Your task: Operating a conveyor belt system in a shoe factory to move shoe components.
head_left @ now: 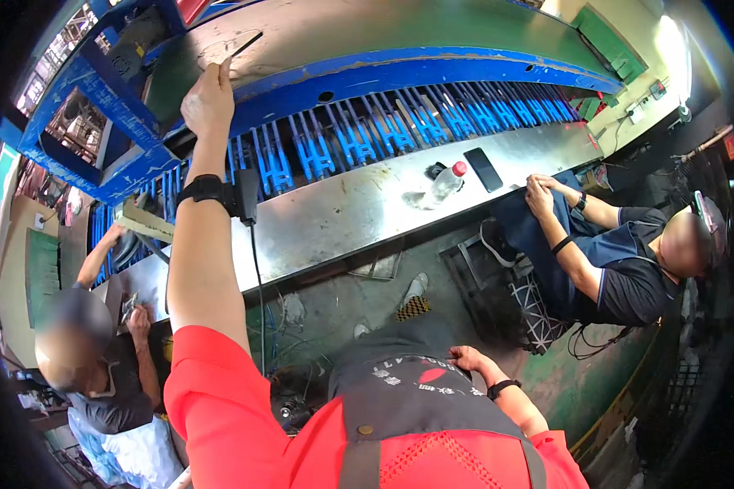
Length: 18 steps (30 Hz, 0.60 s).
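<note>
My left arm reaches far forward over the blue machine. The fingers of my left hand [208,99] are pinched together at the near end of a thin black stick [247,43], above the dark flat bed [318,37]. A fine pale loop, like wire or thread, shows beside the stick; what it joins to is too small to tell. A black band with a box-like piece and a cable [249,213] is on my left wrist. At my waist my right hand [467,358] is closed against the edge of my dark apron [420,387]; anything inside its fingers is hidden.
A metal ledge [334,220] runs along rows of blue rods [355,147]. On it stand a clear bottle with a red cap [446,182] and a phone [484,169]. One person [612,261] sits at right, another [110,383] works at left. A blue frame [94,122] rises at left.
</note>
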Motion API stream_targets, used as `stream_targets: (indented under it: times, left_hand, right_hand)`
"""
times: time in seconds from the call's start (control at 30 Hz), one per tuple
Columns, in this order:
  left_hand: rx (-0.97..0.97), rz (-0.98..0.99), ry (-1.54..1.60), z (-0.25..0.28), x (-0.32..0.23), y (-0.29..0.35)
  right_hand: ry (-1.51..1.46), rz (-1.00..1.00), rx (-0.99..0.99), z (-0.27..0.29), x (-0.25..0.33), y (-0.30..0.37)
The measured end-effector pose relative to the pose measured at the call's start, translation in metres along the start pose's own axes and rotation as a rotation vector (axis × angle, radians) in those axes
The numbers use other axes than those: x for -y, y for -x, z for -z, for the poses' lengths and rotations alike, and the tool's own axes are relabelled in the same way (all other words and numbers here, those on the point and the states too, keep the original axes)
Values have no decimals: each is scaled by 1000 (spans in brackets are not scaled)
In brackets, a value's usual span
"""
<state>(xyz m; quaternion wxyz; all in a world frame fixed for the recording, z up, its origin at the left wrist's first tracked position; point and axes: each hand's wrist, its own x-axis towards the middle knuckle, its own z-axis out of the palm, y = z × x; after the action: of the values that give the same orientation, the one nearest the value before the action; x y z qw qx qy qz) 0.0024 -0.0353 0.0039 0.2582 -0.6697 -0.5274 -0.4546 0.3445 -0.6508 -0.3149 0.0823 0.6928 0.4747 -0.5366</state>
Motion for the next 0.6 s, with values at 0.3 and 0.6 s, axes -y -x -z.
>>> stream_targets:
  times: [0.3,0.6]
  left_hand:
    - [113,53,-11,0,-1,-2]
    - [105,24,-22,1,2,-2]
  right_hand:
    - [-21,1,34,6,-5,1]
    - [-101,14,3,7,-9,1]
